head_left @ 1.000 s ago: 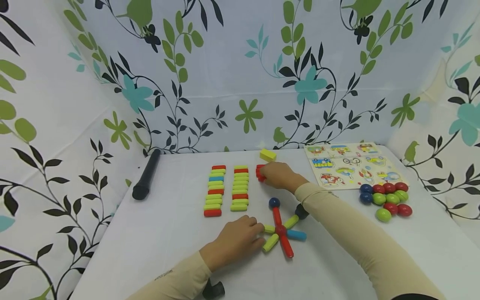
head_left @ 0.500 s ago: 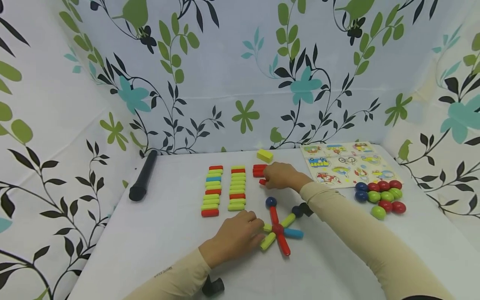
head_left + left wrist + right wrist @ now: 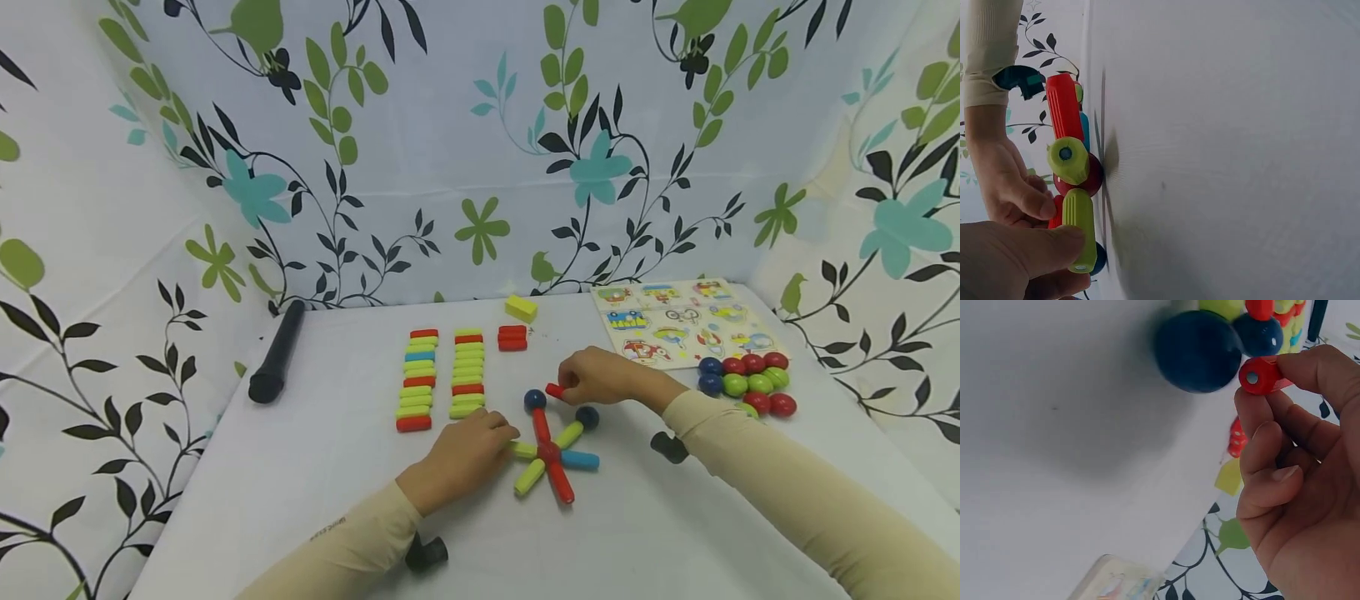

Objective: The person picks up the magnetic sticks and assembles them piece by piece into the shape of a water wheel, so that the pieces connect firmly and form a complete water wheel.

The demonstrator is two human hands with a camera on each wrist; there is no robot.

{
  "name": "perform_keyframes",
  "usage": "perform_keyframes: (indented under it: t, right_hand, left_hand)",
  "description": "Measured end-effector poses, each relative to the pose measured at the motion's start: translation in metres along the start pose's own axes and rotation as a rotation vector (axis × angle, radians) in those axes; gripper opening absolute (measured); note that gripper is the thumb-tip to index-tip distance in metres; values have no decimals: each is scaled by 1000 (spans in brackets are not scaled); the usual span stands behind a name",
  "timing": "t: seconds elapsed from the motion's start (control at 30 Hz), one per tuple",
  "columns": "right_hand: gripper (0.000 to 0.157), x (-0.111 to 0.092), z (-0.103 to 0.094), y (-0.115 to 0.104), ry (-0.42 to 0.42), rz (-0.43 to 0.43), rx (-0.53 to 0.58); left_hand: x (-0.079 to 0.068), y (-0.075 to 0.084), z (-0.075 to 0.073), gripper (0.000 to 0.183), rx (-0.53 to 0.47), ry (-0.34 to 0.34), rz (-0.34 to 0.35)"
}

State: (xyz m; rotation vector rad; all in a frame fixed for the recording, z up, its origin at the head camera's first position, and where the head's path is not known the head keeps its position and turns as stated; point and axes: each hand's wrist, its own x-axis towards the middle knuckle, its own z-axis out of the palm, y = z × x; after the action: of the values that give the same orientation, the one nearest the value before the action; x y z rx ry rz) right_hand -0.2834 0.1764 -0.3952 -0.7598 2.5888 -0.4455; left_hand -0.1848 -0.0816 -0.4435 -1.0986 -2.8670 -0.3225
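A star-shaped model lies on the white table, with red, yellow-green and blue sticks around a red ball (image 3: 550,452). Dark blue balls (image 3: 535,400) cap two of its sticks, one red and one yellow-green. My left hand (image 3: 467,460) pinches the model's left yellow-green stick (image 3: 1087,215), its thumb on top in the left wrist view. Beyond the model, my right hand (image 3: 600,377) holds a short red stick (image 3: 1260,376) between thumb and fingers. That stick, with a round grey spot on its end, is close to the blue balls; whether it touches one I cannot tell.
Two columns of sticks (image 3: 417,379) lie left of centre. A few red sticks (image 3: 512,338) and a yellow block (image 3: 521,308) sit farther back. At right are coloured balls (image 3: 757,383) and a picture board (image 3: 675,325). A black microphone (image 3: 277,354) lies far left.
My right hand has drawn a red stick away from the red group and brought it nearer, beside the model's blue balls. My left hand stays at the model.
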Motion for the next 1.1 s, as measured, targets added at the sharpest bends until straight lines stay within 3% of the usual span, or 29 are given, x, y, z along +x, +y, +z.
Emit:
perform_keyframes:
  t: [0.23,0.87,1.1]
  right_hand:
    - [9,-1,11,3,-33,2,36]
    - [9,1,15,3,-71,28,13]
    - [7,-1,14,6,-63,4,30]
  left_hand:
    - [2,-1,1,32,12,-23,-2]
    - [4,-1,3,31,19,-34,-6]
    - [0,4,3,31,12,34,-9]
